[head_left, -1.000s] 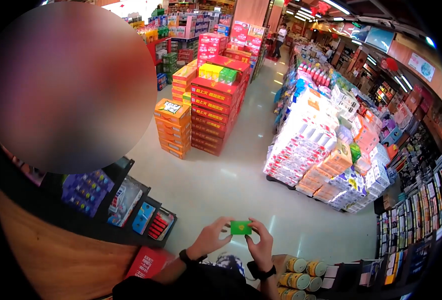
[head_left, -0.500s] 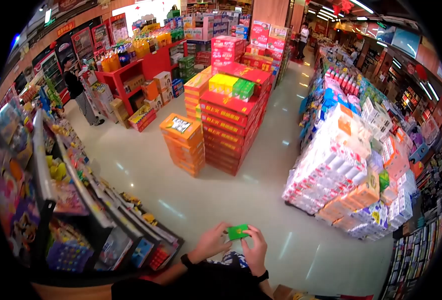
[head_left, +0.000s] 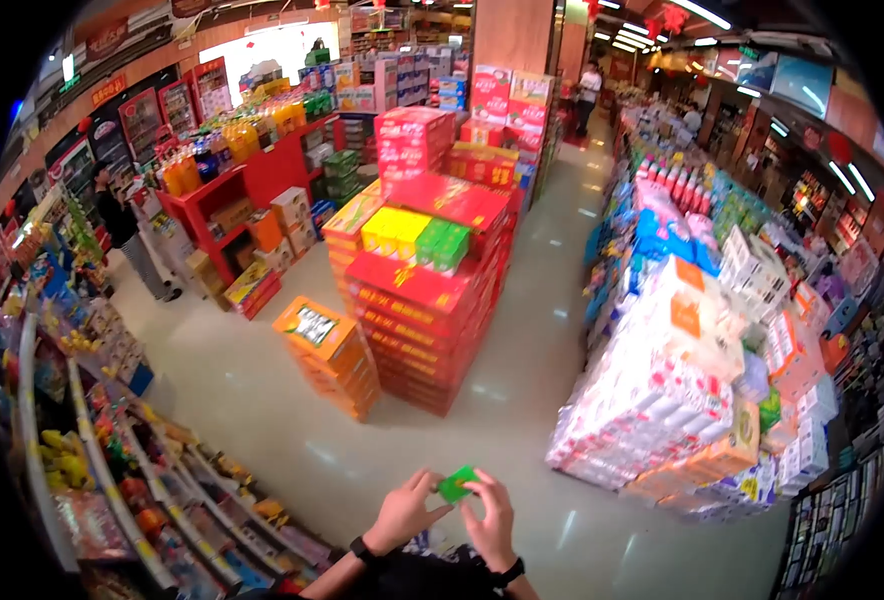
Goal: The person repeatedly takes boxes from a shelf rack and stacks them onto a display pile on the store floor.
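A small flat green packet (head_left: pixel 456 485) with a yellowish mark is held up in front of my body, tilted. My left hand (head_left: pixel 405 512) pinches its left edge between thumb and fingers. On the opposite side, my right hand (head_left: pixel 489 512) grips the upper right edge with its fingertips. Each wrist wears a dark band. What is printed on the packet is too small to read.
Ahead stands a stack of red cartons (head_left: pixel 412 330), with orange boxes (head_left: pixel 327 355) beside it. Wrapped white packs (head_left: pixel 652 400) are piled on the right. Shelves of goods (head_left: pixel 152 470) line the left. A person (head_left: pixel 127 225) stands near the drinks display.
My view has shifted, so the carton stacks appear lower and further left. The green packet is more tilted, and both hands still hold it.
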